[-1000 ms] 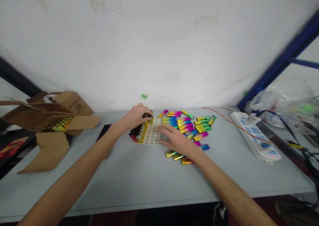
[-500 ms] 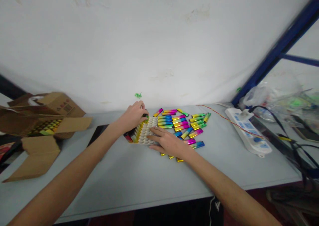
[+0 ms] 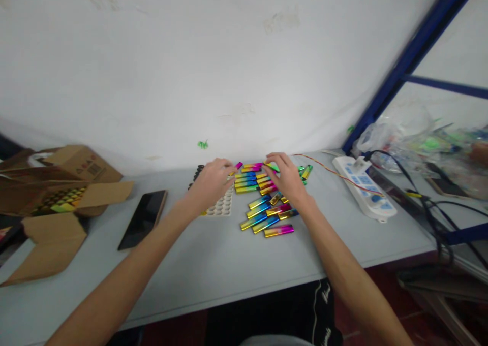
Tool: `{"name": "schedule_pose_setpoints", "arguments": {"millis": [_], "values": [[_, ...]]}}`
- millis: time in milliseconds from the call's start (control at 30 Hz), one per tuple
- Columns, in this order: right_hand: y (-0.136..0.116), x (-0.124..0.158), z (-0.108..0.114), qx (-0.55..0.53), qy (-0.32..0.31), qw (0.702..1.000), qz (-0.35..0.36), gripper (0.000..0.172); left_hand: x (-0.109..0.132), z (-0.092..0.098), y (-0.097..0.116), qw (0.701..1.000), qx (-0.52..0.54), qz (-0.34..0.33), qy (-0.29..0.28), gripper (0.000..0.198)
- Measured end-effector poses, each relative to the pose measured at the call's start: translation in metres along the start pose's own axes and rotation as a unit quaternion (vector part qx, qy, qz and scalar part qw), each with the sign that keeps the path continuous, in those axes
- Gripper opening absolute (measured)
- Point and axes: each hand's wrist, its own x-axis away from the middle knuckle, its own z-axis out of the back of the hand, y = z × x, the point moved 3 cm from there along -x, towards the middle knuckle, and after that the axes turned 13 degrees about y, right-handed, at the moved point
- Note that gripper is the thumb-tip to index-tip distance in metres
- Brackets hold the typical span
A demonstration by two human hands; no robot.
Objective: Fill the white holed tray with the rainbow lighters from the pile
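My left hand (image 3: pixel 214 182) reaches over a white tray (image 3: pixel 221 206) with rows of round holes. Its fingertips are closed at the end of a shiny pink-and-yellow stick (image 3: pixel 239 165). Black-ended pieces (image 3: pixel 198 171) stand in the tray's left part, mostly behind that hand. To the right, my right hand (image 3: pixel 286 177) has thumb and fingers around a green-and-yellow stick (image 3: pixel 272 167). Between and below the hands lie many slim metallic two-coloured sticks (image 3: pixel 279 231), some in rough rows. Their exact kind does not show.
A phone (image 3: pixel 144 219) lies left of the tray. Farther left, an open cardboard box (image 3: pixel 99 164) contains more sticks. A white power strip (image 3: pixel 364 188) with plug and cables is at the right, beside a blue metal frame (image 3: pixel 396 76) and plastic bags (image 3: pixel 385 132).
My left hand has left the piece in the tray and moved to the pink-and-yellow stick. My right hand has moved off the tray to the far sticks. The view has shifted, uncovering the phone.
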Motion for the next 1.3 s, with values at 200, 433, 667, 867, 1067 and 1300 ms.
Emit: {"name": "schedule_pose_setpoints", "arguments": {"millis": [200,433,667,867,1067,1300], "values": [[0.036,-0.001,0.022,0.037,0.071,0.996,-0.045,0.009,0.011,-0.061,0.046,0.997,-0.024,-0.025,-0.076,0.018],[0.035,0.003,0.014,0.043,0.064,0.996,-0.041,0.009,0.024,-0.084,0.041,0.999,-0.008,-0.011,-0.043,0.023],[0.034,0.003,0.016,0.043,0.082,0.995,-0.047,0.008,0.037,-0.053,0.048,0.966,0.209,0.127,0.085,0.020],[0.035,0.005,0.012,0.041,0.066,0.994,-0.070,0.007,0.051,-0.050,0.053,0.770,0.541,0.335,0.053,0.031],[0.031,0.009,0.006,0.032,0.013,0.995,-0.095,0.007,0.051,-0.045,0.055,0.597,0.667,0.444,0.022,0.048],[0.024,0.015,-0.003,-0.002,-0.014,0.993,-0.113,0.017,0.051,-0.038,0.056,0.548,0.695,0.464,-0.026,0.055]]}}
